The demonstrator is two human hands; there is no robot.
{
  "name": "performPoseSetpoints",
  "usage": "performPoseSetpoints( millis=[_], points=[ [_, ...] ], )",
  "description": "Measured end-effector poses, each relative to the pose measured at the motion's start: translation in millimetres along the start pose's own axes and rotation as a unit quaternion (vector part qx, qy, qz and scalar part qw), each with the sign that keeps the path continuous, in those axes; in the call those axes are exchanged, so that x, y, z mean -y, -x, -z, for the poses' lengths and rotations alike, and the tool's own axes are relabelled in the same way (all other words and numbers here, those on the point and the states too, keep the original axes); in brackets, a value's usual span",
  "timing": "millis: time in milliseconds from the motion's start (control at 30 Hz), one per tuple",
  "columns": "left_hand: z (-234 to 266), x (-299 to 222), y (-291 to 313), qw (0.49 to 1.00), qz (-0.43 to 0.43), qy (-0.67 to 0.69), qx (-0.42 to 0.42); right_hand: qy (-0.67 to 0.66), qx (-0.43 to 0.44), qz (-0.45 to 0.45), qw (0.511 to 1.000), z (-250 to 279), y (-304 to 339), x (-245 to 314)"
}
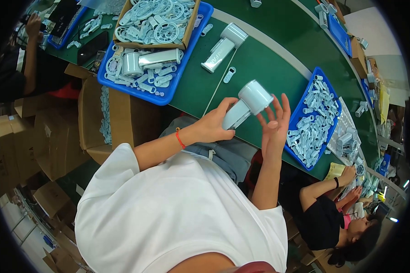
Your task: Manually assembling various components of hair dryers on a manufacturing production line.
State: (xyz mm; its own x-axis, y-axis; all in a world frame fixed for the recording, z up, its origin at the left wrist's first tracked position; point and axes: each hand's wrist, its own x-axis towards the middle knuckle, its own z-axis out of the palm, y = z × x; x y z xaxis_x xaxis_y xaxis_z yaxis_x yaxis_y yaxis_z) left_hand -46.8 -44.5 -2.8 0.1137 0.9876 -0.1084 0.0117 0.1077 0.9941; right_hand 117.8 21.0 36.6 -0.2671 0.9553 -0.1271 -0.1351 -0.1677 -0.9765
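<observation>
My left hand [214, 119] grips the flat handle of a pale blue handheld fan [254, 98], thumb below and fingers above. The fan is tilted, its drum-shaped head up and to the right. My right hand [275, 123] is beside that head, palm turned up and fingers spread. Whether a fingertip touches the head I cannot tell. Beyond, on the green bench, lies a second handheld fan [224, 47] of the same shape. Between the two rests a small oblong plastic part [229, 74] with dark openings.
At left, a blue tray [180, 78] bears loose parts, another fan and a cardboard box [186, 42] of rings. A blue tray [320, 71] of small pieces lies right. Cartons [54, 141] stand at my left. Co-workers [321, 214] sit right; another person [29, 68] is far left.
</observation>
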Motion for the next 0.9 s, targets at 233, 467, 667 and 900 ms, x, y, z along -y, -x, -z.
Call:
performPoseSetpoints(
  millis=[233, 467, 667, 900],
  points=[
    [0, 3, -8, 0.999, -0.039, -0.035, 0.003, 0.014, -0.016, 0.069, 0.997, -20, -7, 1],
    [-16, -7, -21, 0.991, -0.115, -0.069, 0.024, -0.053, 0.020, -0.042, 0.997, -20, -1, -17],
    [-19, -16, -34, 0.897, -0.273, -0.317, -0.145, 0.136, 0.009, 0.189, 0.973, 7, -3, -36],
    [16, -39, -93, 0.938, -0.257, -0.216, -0.087, 0.204, 0.030, 0.170, 0.964, 48, 8, -66]
  ],
)
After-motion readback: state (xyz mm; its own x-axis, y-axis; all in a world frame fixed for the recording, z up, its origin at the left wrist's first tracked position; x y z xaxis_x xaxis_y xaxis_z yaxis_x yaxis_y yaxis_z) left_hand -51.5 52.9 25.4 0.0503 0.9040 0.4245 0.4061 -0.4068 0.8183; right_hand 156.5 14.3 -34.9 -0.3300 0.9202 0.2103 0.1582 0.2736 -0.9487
